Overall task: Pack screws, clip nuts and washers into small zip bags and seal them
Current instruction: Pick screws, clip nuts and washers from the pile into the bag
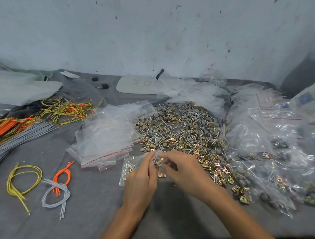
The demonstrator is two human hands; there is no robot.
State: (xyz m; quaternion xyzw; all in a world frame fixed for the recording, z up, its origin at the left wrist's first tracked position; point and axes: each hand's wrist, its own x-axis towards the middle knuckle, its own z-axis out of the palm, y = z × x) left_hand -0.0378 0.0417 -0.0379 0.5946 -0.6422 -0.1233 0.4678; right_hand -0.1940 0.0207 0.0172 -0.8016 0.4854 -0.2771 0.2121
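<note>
Zip bag [128,165] pinched by left hand [142,179], right hand [181,166], at pile [178,129]'s edge.

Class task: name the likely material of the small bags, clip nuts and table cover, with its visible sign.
Small bags: thin clear glossy plastic, see-through, red zip strips.
Clip nuts: probably plated metal, shiny gold-copper tint.
Table cover: seemingly grey fabric, matte, creased.

Loose yellow cords [65,110], orange cords [3,127] and grey cords [28,132] lie on the grey cloth [84,202].

zip bag [127,165] half hidden by left hand [141,180], fingertips [151,156] blurred
</note>
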